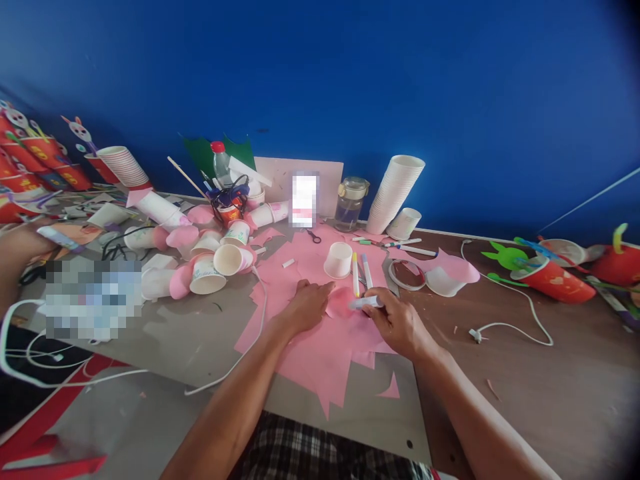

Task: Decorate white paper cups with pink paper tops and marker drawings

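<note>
**A:** What lies at the left of the counter (pixel 200 333)?

**B:** A heap of paper cups with pink paper ears (pixel 210 260), tipped on their sides, with a white cable (pixel 250 347) trailing toward the near counter edge. Bare grey surface stays open in front of that heap.

**A:** And the middle?

**B:** Overlapping pink paper sheets (pixel 320 347) reach the near edge. The left hand (pixel 307 303) presses flat on them, fingers spread narrow, holding nothing. Beside it lies a rounded pink paper cutout (pixel 343 303). The right hand (pixel 397 323) has its fingers closed on a white marker (pixel 365 302). The marker lies nearly level, long axis left to right, its far end pointing left over the cutout.

**A:** Further right?

**B:** An upturned white cup (pixel 339 260), two pens (pixel 360 273) pointing away, a tape ring (pixel 406 275), then open brown surface crossed by a charger cable (pixel 520 313), and red cup crafts (pixel 555 277) near the far right edge.
</note>
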The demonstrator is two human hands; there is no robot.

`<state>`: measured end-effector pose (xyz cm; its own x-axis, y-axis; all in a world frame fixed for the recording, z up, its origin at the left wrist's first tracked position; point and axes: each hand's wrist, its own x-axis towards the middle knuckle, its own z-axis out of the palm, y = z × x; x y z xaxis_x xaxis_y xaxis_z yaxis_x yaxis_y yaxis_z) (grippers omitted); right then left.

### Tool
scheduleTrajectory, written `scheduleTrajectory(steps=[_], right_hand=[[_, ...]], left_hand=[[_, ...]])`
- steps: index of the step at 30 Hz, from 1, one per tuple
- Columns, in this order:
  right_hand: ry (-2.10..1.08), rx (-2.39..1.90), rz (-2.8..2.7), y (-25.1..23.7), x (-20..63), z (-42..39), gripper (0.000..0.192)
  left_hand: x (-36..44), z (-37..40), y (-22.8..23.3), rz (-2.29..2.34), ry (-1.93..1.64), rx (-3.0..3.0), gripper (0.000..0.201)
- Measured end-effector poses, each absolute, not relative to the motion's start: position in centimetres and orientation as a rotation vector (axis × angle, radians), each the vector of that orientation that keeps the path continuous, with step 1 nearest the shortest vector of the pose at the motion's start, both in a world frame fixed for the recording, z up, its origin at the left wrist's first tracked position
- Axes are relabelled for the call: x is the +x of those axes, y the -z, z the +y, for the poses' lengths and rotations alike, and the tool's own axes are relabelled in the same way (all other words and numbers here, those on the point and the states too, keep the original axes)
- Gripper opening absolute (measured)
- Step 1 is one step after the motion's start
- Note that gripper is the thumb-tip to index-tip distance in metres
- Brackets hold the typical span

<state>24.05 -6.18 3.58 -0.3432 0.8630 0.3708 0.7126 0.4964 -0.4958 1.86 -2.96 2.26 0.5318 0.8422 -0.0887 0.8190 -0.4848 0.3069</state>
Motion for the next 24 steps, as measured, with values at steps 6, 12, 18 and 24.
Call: scheduleTrajectory(steps=[6, 12, 18, 24], right_hand=[[-0.343, -1.204, -2.194, -2.4, 21.6, -6.4, 0.018], [-0.230, -1.232, -2.349, -2.0, 22.9, -5.8, 0.021], [-0.502, -1.343, -2.095, -2.9, 24.6, -5.6, 0.018], [-0.623, -1.154, -1.870, -2.3, 23.8, -5.2, 0.015]], left_hand=[[2.1, -3.1, -3.2, 1.366, -0.073, 2.421, 0.059], [1.9, -2.9, -2.7, 1.370, -0.102, 2.414, 0.054], [1.7, -2.9, -2.3, 1.402, -0.148, 2.415, 0.048], [1.4, -2.9, -1.9, 1.350, -0.265, 2.407, 0.050]])
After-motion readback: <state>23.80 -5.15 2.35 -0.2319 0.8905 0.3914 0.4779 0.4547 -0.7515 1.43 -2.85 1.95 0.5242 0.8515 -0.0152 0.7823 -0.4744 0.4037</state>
